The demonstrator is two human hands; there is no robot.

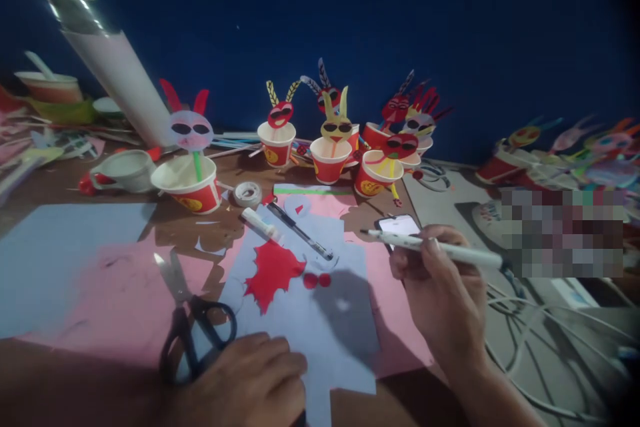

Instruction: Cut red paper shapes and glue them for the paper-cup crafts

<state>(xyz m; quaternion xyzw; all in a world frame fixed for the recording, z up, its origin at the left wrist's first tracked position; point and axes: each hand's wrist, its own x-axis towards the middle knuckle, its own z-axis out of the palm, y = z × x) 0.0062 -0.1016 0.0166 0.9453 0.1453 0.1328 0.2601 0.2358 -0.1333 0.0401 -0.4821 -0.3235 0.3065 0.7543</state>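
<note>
My right hand [443, 293] holds a white marker pen [460, 251] raised above the papers, its dark tip pointing left. Behind those fingers lies a phone [399, 222] with a lit screen. Low in the view, my left hand [250, 377] is closed over the light blue paper [345, 340]; a small dark end shows beneath it, too hidden to name. Black-handled scissors [187, 313] lie with blades parted beside that hand. On the paper are a jagged red paper scrap [273, 273], two small red paper circles [317, 280], a black pen [300, 230] and a glue stick [261, 225].
Several red-and-white paper cups [187, 190] with paper-faced figures stand along the back. A tape roll [248, 194] and a grey cup [125, 171] sit near them. Pink paper [125, 287] covers the left. White cables [530, 320] coil at right. A tall pale tube [115, 73] leans back-left.
</note>
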